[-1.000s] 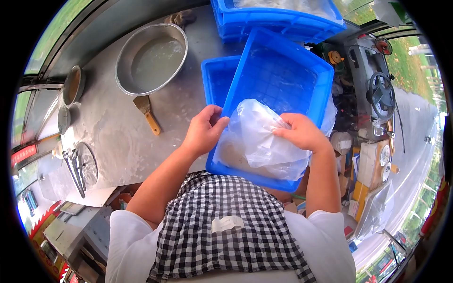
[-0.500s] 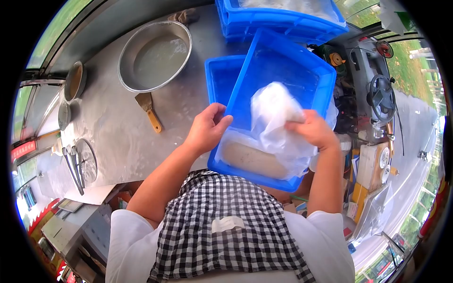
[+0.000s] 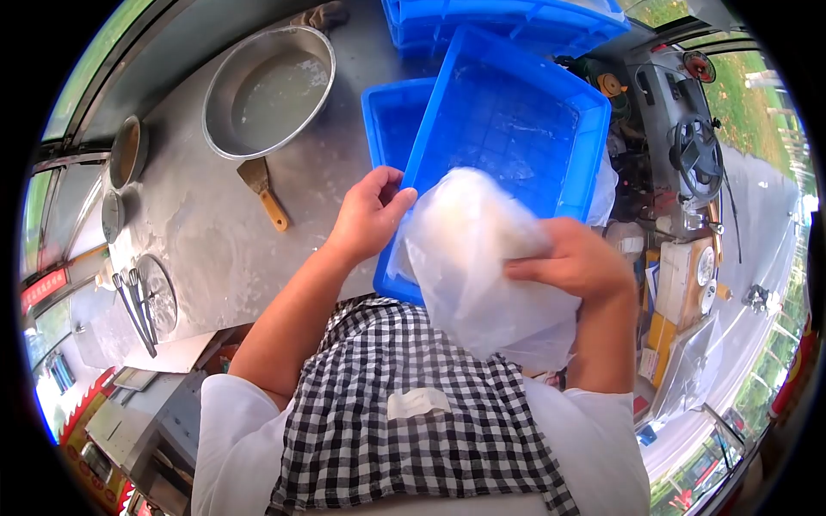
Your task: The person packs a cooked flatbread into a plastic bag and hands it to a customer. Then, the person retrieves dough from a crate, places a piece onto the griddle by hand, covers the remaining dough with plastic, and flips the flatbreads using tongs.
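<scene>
My left hand (image 3: 366,217) pinches the left rim of a blue plastic crate (image 3: 596,129) between thumb and fingers. In my right hand (image 3: 581,262) is a thin translucent plastic sheet (image 3: 482,258), bunched at the grip and hanging over the crate's near end. Something whitish shows through the plastic; motion blur keeps me from telling what. The crate's far part shows a bare floor with whitish smears. Its near end is hidden behind the sheet. Beneath the crate's left side lies another blue crate (image 3: 379,120).
A metal basin (image 3: 217,107) of cloudy liquid stands on the metal table (image 3: 215,275). A wooden-handled scraper (image 3: 272,208) lies beside it. More blue crates (image 3: 508,30) sit at the far edge. Tongs (image 3: 138,310) rest at left, and a steering wheel (image 3: 699,155) is at right.
My right hand has lifted the plastic sheet toward me, and it now covers the pale slab seen earlier in the crate's near end. My left hand stays on the rim.
</scene>
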### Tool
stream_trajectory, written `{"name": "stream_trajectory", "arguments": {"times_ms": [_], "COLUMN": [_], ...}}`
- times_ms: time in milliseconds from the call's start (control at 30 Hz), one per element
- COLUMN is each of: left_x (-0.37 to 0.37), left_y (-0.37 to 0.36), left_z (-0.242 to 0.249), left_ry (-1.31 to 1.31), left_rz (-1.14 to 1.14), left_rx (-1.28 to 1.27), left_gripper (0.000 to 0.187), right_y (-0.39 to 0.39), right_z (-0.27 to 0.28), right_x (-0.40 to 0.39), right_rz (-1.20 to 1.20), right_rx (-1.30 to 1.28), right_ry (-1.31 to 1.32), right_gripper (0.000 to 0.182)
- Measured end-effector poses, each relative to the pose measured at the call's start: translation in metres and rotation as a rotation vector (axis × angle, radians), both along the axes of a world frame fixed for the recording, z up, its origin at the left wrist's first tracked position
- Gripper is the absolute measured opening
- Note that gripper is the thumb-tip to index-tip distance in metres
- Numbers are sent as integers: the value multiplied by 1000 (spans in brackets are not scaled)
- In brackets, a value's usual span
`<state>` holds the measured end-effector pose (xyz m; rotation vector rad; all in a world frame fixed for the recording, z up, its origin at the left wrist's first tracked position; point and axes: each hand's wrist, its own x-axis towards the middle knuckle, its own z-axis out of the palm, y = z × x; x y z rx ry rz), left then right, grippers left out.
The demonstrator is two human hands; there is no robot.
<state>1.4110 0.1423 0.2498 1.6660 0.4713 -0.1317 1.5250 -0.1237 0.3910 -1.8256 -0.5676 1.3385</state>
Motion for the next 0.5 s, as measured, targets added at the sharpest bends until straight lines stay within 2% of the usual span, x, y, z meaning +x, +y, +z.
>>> {"name": "stream_trajectory", "arguments": {"times_ms": [100, 200, 300, 400, 500], "left_x": [1, -3, -2, -1, -2], "left_y": [-1, -1, -3, -2, -3], "left_z": [5, 5, 11, 10, 9], "left_ry": [0, -20, -13, -14, -25], "left_rz": [-26, -20, -13, -18, -12], "left_rx": [39, 20, 32, 66, 47], "left_gripper": [22, 21, 21, 20, 21], "right_y": [21, 21, 16, 16, 23], "right_z": [-45, -70, -76, -73, -79], "right_x": [-12, -26, -32, -37, -40], "right_rz": [165, 144, 176, 172, 257], "right_rx": [-276, -184, -107, -70, -127], "right_ry": [-194, -359, -401, -256, -441], "right_gripper": [39, 41, 39, 38, 36]}}
